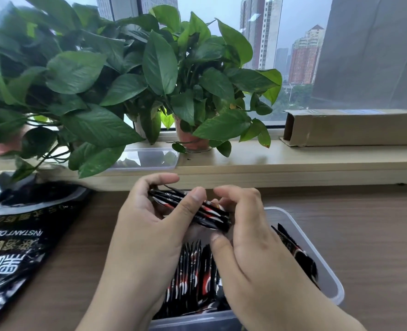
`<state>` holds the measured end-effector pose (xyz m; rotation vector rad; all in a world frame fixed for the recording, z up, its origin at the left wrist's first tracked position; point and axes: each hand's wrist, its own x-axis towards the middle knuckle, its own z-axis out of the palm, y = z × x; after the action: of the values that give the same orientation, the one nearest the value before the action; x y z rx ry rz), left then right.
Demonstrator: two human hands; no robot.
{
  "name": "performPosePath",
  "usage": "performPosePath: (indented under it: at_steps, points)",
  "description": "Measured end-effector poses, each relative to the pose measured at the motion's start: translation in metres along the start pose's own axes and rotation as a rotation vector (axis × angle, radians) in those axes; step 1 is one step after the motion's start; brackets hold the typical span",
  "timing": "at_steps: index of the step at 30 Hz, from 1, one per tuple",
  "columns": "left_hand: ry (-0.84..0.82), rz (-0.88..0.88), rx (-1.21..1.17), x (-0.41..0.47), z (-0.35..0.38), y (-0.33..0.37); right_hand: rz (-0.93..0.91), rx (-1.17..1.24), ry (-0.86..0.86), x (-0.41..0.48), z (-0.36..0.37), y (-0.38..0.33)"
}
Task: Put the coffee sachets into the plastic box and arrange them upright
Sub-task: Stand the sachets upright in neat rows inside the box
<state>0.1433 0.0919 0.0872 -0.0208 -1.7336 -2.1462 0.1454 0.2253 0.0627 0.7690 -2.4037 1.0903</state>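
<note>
Two hands hold one bundle (197, 209) of black coffee sachets just above the box (317, 256). The left hand (145, 223) has its fingers curled round one end, with the thumb lying on top. The right hand (250, 235) pinches the other end between its thumb and fingertips. The box is clear plastic and sits on the table (365, 235), close to the person. Inside it, a row (190, 271) of sachets stands upright, packed side by side, right under the hands. At the right side of the box a few leaning sachets (300, 254) tip over against each other. The arms cover much of the box, so I cannot count the sachets or see its left wall, and its near edge is cut off at the bottom. A big black bag (18, 235) lies on the table to the left with its mouth open. Its left part is cut off, and the inside is too dark to see. On the sill (269, 161) what looks like a clear lid (149, 156) lies flat, half hidden by leaves. Plants (102, 80) in pots stand there too, and the left one is blurry. A long carton (353, 127) lies on the sill at the right, one end open, the other cut off.
</note>
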Motion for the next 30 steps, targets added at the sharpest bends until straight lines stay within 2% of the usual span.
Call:
performPosePath:
  at_steps: [8, 13, 18, 21, 25, 30]
  points:
    - [0.004, -0.006, 0.066, -0.001, 0.0, -0.001, -0.023, 0.003, 0.017, 0.0, 0.002, -0.002]
    - [0.017, -0.013, 0.058, 0.002, -0.003, -0.004, -0.111, -0.194, 0.134, 0.006, -0.002, 0.005]
    - [0.001, -0.033, -0.03, 0.003, -0.005, 0.0, -0.119, -0.083, 0.203, 0.009, -0.01, 0.006]
    - [-0.046, -0.082, -0.039, 0.005, -0.009, 0.004, -0.1, -0.021, 0.173, 0.007, -0.01, 0.006]
    - [-0.082, -0.142, -0.106, 0.003, -0.006, 0.005, -0.063, 0.027, 0.05, 0.001, -0.001, 0.003]
    - [-0.139, -0.163, -0.107, -0.001, -0.004, 0.006, -0.04, 0.02, 0.008, 0.001, -0.005, 0.002]
